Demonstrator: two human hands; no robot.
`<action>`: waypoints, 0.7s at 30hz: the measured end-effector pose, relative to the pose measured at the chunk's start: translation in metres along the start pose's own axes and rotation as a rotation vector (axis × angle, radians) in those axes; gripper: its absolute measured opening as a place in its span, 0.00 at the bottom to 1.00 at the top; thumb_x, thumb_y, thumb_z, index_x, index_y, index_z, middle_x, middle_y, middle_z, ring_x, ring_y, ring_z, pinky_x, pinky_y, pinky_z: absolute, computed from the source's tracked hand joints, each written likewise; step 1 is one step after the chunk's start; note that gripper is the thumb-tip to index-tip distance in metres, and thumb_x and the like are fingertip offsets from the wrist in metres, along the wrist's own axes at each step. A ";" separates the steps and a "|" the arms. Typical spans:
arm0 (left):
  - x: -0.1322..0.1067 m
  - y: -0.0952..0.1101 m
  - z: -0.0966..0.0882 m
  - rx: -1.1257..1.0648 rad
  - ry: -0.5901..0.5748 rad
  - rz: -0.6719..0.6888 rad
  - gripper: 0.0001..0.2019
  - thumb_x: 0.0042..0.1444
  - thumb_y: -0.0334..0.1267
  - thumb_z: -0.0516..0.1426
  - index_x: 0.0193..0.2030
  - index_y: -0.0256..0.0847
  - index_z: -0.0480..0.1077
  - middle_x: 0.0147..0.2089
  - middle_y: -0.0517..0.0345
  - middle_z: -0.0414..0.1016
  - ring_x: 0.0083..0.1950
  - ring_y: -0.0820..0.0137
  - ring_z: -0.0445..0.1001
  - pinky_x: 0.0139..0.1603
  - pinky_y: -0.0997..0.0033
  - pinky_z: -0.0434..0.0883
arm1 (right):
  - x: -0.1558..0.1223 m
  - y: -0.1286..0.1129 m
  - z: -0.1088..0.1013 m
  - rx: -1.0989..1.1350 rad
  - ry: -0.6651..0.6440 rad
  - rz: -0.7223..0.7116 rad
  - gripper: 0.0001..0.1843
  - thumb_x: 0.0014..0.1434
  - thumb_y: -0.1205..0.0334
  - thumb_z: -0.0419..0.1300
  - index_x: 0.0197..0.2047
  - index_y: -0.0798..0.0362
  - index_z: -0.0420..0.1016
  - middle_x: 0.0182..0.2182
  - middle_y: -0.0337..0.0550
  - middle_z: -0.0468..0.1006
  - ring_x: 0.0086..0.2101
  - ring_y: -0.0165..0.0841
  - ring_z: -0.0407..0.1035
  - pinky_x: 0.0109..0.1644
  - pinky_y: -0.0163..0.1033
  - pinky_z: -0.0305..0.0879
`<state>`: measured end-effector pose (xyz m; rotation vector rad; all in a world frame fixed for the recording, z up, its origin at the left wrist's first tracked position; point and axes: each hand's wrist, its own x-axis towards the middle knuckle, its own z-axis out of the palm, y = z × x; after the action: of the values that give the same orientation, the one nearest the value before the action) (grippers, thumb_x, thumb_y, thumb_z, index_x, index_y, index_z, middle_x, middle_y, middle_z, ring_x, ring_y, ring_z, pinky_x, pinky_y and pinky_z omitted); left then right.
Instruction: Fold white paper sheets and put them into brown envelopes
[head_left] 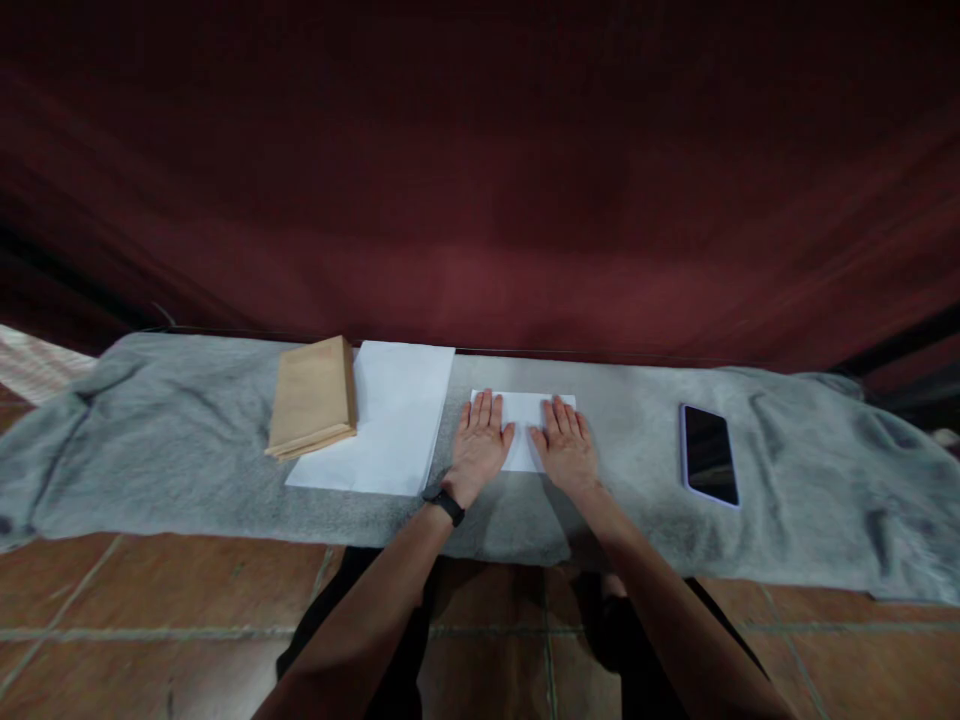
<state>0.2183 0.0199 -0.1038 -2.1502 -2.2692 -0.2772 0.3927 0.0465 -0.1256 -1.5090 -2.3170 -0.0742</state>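
A small white sheet of paper (523, 432), perhaps folded, lies flat on the grey cloth in front of me. My left hand (481, 438) rests palm down over its left side, fingers stretched out and pointing away from me. On the right side of the paper my right hand (564, 443) lies flat in the same way. Both thumbs point inward with bare paper between them. The parts of the paper beneath my palms are hidden. A black watch (445, 503) is on my left wrist.
A stack of larger white paper (394, 415) lies to the left, with a pile of brown envelopes (311, 395) over its left edge. A phone (710, 455) in a lilac case lies to the right. Grey cloth (637, 500) covers the bench; a dark red surface (480, 200) rises behind.
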 end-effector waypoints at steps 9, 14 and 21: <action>0.001 -0.008 0.000 0.023 0.008 -0.047 0.33 0.71 0.48 0.42 0.75 0.28 0.52 0.77 0.40 0.50 0.79 0.56 0.47 0.77 0.52 0.49 | -0.004 0.011 -0.002 -0.031 0.029 0.038 0.35 0.74 0.49 0.44 0.72 0.68 0.56 0.69 0.64 0.61 0.68 0.50 0.57 0.70 0.55 0.51; 0.001 -0.012 -0.004 0.036 0.014 -0.072 0.33 0.71 0.47 0.42 0.75 0.25 0.52 0.77 0.39 0.50 0.78 0.56 0.48 0.77 0.52 0.47 | -0.007 0.020 -0.006 -0.060 0.011 0.058 0.36 0.74 0.49 0.44 0.72 0.69 0.56 0.69 0.64 0.62 0.67 0.50 0.58 0.71 0.55 0.50; -0.001 -0.002 -0.008 0.040 0.044 -0.074 0.30 0.72 0.44 0.41 0.73 0.26 0.56 0.75 0.39 0.55 0.79 0.55 0.47 0.78 0.47 0.43 | -0.013 0.029 -0.011 -0.070 0.005 0.059 0.35 0.74 0.50 0.43 0.72 0.68 0.56 0.69 0.63 0.62 0.67 0.50 0.57 0.70 0.56 0.50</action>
<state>0.2155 0.0177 -0.0965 -2.0244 -2.3133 -0.2742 0.4260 0.0447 -0.1241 -1.6083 -2.2868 -0.1448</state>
